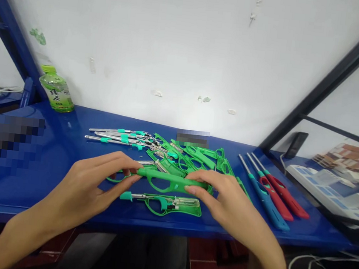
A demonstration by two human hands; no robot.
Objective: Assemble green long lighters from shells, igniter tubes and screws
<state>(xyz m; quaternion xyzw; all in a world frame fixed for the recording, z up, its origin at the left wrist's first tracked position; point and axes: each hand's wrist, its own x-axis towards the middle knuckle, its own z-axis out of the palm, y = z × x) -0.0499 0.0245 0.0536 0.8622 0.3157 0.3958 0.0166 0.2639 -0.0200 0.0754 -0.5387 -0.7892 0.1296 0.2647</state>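
Observation:
Between my two hands I hold a green lighter casing (170,179), level above the table. My left hand (111,174) pinches its narrow left end. The fingers and thumb of my right hand (210,187) grip the wider handle end. Just below it on the table lies a casing half (172,205) with a teal trigger, a metal rod and a clear fuel tank in it. Behind my hands are several loose green casing halves (193,155). Farther left sits a bunch of metal lighter rods (119,137) with teal parts and thin wires.
On the right of the blue table (73,200) lie a blue lighter (270,202) and two red lighters (288,195). A green drink bottle (56,89) stands at the back left by the white wall (176,44). A dark frame post (326,77) rises at the right.

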